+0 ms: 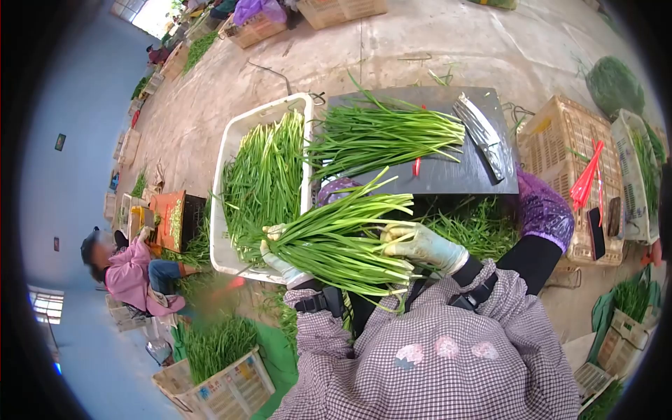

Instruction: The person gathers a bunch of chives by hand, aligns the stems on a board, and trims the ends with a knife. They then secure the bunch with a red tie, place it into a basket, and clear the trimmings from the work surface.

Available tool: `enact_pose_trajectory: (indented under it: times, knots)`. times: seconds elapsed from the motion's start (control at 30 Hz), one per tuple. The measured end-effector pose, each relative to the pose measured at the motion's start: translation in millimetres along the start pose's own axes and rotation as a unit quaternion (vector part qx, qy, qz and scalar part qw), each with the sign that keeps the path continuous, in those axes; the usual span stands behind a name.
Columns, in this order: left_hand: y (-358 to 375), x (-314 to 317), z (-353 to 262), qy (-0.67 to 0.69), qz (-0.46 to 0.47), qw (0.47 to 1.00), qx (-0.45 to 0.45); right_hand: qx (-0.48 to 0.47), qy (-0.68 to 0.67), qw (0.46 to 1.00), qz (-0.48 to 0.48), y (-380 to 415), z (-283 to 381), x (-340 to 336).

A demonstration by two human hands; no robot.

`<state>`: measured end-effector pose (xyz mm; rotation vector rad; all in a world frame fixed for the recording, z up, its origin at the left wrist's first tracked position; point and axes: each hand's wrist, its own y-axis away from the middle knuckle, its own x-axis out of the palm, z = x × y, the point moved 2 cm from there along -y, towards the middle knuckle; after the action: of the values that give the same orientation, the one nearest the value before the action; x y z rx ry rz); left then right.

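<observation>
Both gloved hands hold one bundle of green chives (336, 234) across my lap. My left hand (281, 260) grips its pale root end near the white crate. My right hand (418, 245) closes around the leafy part. Beyond them a dark board (458, 171) carries a loose pile of chives (381, 133), a cleaver (483, 136) and a red band (417, 166). The white crate (227, 150) to the left is filled with more chives.
A yellow wicker basket (556, 140) with red bands (586, 182) and a phone (596, 232) stands at right. Another person in pink (129, 273) sits at left beside crates of greens. Cut leaves litter the concrete floor.
</observation>
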<state>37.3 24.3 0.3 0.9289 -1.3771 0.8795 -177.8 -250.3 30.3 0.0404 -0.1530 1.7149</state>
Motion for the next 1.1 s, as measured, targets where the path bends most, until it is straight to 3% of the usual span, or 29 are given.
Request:
enact_pose_trajectory:
  times: [0.03, 0.1, 0.17, 0.23, 0.3, 0.37, 0.43, 0.47, 0.53, 0.6, 0.63, 0.7, 0.73, 0.77, 0.8, 0.83, 0.9, 0.93, 0.97, 1.03, 1.1]
  knots:
    - [3, 2, 1, 0.011, -0.002, 1.000, -0.008, 0.001, -0.002, 1.000, 0.000, 6, 9, 0]
    - [11, 6, 3, 0.068, -0.010, 0.997, -0.024, 0.126, -0.074, 0.986, -0.083, 22, 23, -10]
    - [12, 6, 3, 0.127, -0.015, 0.991, -0.038, 0.038, -0.071, 0.993, -0.082, 37, -9, -38]
    - [12, 4, 3, 0.067, -0.015, 0.997, -0.018, 0.082, 0.007, 0.978, -0.194, 39, 3, -41]
    - [10, 6, 9, 0.045, -0.002, 0.999, -0.006, 0.079, -0.013, 0.979, -0.186, 29, 12, -41]
    - [7, 16, 20, 0.021, 0.015, 1.000, 0.007, 0.116, 0.060, 0.990, -0.059, 9, 9, -30]
    - [4, 35, 33, -0.087, 0.042, 0.994, 0.058, 0.114, -0.055, 0.991, -0.039, -8, -1, -14]
    - [7, 45, 39, 0.029, 0.022, 0.999, 0.023, 0.104, 0.012, 0.994, -0.036, -14, -10, -14]
    - [0, 36, 27, -0.010, 0.057, 0.998, 0.026, 0.093, 0.077, 0.992, -0.027, -20, -11, -11]
    - [-3, 26, 16, -0.059, 0.088, 0.994, 0.024, -0.152, 0.300, 0.938, -0.079, -14, 3, -6]
    - [-2, 22, 12, -0.059, 0.087, 0.994, 0.025, -0.084, 0.145, 0.977, -0.129, -9, 16, -4]
    - [3, 12, 3, 0.020, 0.010, 0.999, 0.041, -0.129, 0.300, 0.933, -0.153, 4, 13, -20]
    - [7, 7, -2, 0.020, 0.009, 0.999, 0.042, -0.092, 0.344, 0.921, -0.157, 19, 20, -28]
    - [9, 2, -6, 0.030, -0.003, 0.999, 0.029, -0.048, 0.105, 0.965, -0.235, 29, 10, -35]
    - [12, -6, -11, 0.040, -0.015, 0.999, 0.016, 0.023, -0.144, 0.951, -0.273, 46, 7, -48]
    - [11, -30, -30, 0.042, -0.015, 0.999, 0.017, 0.039, -0.087, 0.958, -0.270, 67, 0, -67]
    - [8, -87, -72, -0.020, -0.114, 0.993, 0.009, 0.220, 0.100, 0.951, -0.192, 106, -64, -104]
    - [11, -71, -56, -0.054, -0.118, 0.992, 0.007, 0.265, 0.282, 0.914, -0.119, 106, -69, -101]
    - [12, -53, -38, -0.054, -0.118, 0.992, 0.001, 0.301, 0.449, 0.840, -0.044, 108, -76, -95]
    - [17, 5, 18, 0.243, -0.019, 0.962, -0.126, 0.108, 0.257, 0.954, -0.114, 68, -47, -64]
    - [13, 21, 39, 0.311, -0.008, 0.936, -0.165, 0.112, 0.076, 0.987, -0.089, 26, -26, -35]
